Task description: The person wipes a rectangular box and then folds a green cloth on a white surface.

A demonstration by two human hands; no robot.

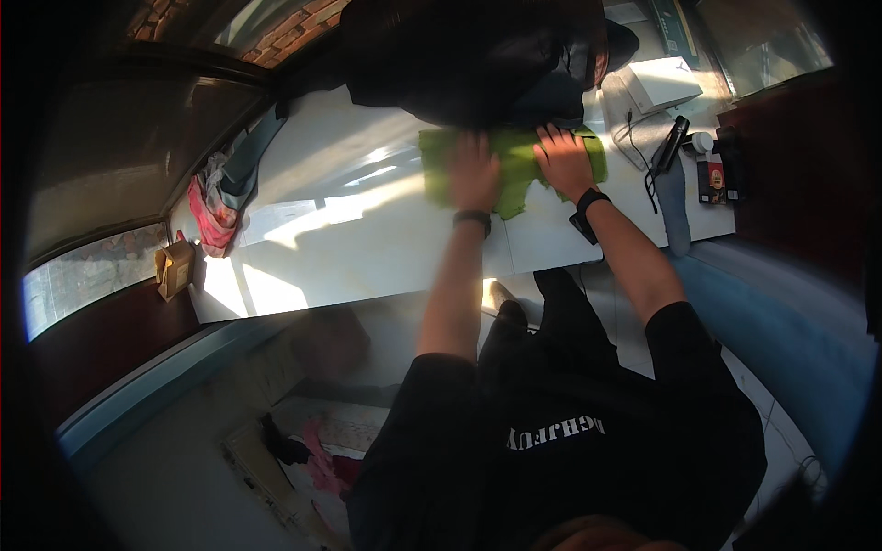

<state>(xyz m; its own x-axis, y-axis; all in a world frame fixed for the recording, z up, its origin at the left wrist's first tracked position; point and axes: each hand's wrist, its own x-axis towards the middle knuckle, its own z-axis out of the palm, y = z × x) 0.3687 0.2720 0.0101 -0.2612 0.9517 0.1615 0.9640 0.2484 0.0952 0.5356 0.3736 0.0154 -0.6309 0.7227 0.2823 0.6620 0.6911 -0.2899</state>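
Note:
A green cloth (518,167) lies spread on the white tabletop (386,248), its near edge uneven. My left hand (475,181) rests flat over the cloth's left part, fingers pointing away from me and somewhat smeared by motion. On the right part of the cloth, my right hand (565,163) presses down with its fingers stretched and apart. Neither hand grips anything. Just beyond the cloth sits a large heap of dark clothing (459,64), touching or nearly touching its far edge. Both wrists carry black bands.
To the right are a white box (660,84), a black cable (650,179), a dark handheld device (673,144), a white-capped bottle (698,142) and a small dark box (711,179). Crumpled pink-and-grey fabric (216,211) and a brown paper bag (174,267) sit at the left end.

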